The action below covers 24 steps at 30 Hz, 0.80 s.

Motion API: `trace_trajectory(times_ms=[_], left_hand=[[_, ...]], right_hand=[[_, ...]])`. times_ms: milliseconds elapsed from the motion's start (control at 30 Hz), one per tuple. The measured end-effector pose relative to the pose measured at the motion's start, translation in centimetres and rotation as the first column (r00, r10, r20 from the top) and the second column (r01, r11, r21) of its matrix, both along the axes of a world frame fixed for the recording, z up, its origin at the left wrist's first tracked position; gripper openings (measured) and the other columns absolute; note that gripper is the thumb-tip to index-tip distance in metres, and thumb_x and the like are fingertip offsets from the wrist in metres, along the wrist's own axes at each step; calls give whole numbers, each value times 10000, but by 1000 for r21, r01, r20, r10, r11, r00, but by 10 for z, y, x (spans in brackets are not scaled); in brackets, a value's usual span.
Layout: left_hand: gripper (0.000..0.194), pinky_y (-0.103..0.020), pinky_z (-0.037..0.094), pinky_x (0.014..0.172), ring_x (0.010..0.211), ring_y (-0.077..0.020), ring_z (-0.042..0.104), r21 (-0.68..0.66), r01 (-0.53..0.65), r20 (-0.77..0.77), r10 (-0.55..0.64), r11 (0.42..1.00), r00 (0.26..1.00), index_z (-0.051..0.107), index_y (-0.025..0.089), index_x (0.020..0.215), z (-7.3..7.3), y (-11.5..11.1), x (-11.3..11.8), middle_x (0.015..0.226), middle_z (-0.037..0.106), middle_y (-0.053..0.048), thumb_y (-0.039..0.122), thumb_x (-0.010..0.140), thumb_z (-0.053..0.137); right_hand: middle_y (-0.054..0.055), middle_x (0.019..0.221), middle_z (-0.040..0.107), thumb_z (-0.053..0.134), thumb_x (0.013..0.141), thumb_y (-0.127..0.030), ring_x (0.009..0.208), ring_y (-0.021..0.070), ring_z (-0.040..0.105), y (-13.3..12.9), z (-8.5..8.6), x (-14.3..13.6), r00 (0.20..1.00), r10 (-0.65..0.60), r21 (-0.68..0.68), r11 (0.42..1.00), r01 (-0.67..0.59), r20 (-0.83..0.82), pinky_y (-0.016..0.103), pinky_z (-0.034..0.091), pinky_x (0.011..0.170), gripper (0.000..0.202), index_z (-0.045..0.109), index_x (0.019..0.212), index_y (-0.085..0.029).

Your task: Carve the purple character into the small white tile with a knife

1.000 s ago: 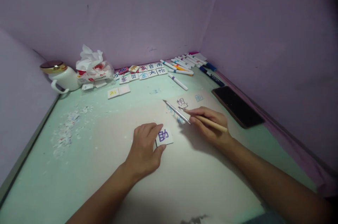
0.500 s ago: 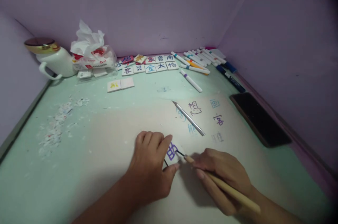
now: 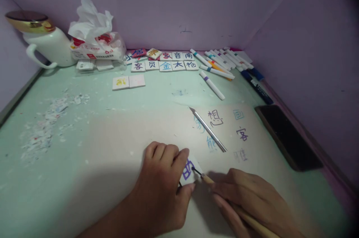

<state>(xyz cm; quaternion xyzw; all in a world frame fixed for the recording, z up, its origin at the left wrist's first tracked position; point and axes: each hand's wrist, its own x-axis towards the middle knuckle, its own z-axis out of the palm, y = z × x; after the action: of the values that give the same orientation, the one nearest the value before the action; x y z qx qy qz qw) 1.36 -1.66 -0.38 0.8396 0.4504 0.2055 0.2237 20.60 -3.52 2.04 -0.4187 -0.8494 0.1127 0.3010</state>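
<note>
A small white tile (image 3: 196, 178) with a purple character lies on the pale board, its left part hidden by my left hand (image 3: 165, 182). The left thumb and forefinger grip its edges, and the other fingers are bent together. In my right hand (image 3: 252, 200) is a wooden-handled carving tool (image 3: 208, 179), held like a pen; its thin dark tip touches the purple character. Beyond the tile lies a silver craft knife (image 3: 209, 130), pointing up and left. Characters in purple and blue (image 3: 214, 117) are written on the board around the knife.
A black phone (image 3: 288, 137) lies at the right. White markers (image 3: 212, 85) and lettered tiles (image 3: 165, 66) line the back. A tissue pack (image 3: 97, 49) and a white mug (image 3: 50, 47) stand at the back left. Pale shavings (image 3: 45, 125) litter the left side.
The view has shifted, so the tile and both hands appear lower and slightly to the right. Both hands keep their holds. The tool's tip remains on the purple character.
</note>
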Motion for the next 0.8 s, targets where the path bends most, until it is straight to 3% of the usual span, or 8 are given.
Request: trace_trajectory(times_ms=[133, 267, 400, 600, 800], left_hand=[[440, -490, 331, 835, 843, -252, 464, 2, -3, -2, 3, 1000, 1000, 538, 133, 1128, 0, -1, 0, 930, 542, -92, 228, 701, 584], [438, -485, 341, 822, 830, -253, 465, 19, -1, 0, 1, 1000, 1000, 547, 132, 1115, -2, 0, 0, 918, 544, -96, 206, 683, 574], [450, -486, 347, 811, 826, -258, 468, 25, -9, -7, 9, 1000, 1000, 555, 133, 1109, -3, 1, 0, 914, 548, -99, 194, 664, 568], [437, -490, 343, 824, 829, -256, 478, 6, -14, 4, 14, 1000, 1000, 559, 126, 1113, -2, 1, 0, 921, 557, -99, 226, 688, 581], [441, -488, 337, 843, 855, -254, 490, 21, -14, 20, 14, 1000, 1000, 556, 117, 1123, -2, 0, 0, 931, 555, -99, 219, 697, 597]], right_hand=[[19, 533, 592, 493, 834, -90, 446, 122, 505, 4, 2, 2, 999, 42, -14, 999, -42, -11, 232, 416, 425, 182, 642, 754, -156], [19, 541, 551, 499, 845, -103, 460, 121, 493, 13, 13, 2, 995, 95, -140, 986, -95, -13, 246, 415, 436, 166, 622, 744, -151], [22, 543, 529, 478, 851, -100, 468, 135, 483, 13, 19, -4, 988, 131, -144, 982, -118, 85, 274, 412, 434, 205, 614, 706, -149], [31, 593, 569, 492, 856, -51, 512, 132, 518, -5, 2, -2, 993, 92, -2, 996, -92, 69, 255, 443, 473, 145, 619, 831, -118], [30, 648, 607, 523, 849, -68, 523, 129, 512, -13, -19, 7, 995, 83, 42, 995, -86, 62, 247, 443, 467, 129, 608, 915, -138]])
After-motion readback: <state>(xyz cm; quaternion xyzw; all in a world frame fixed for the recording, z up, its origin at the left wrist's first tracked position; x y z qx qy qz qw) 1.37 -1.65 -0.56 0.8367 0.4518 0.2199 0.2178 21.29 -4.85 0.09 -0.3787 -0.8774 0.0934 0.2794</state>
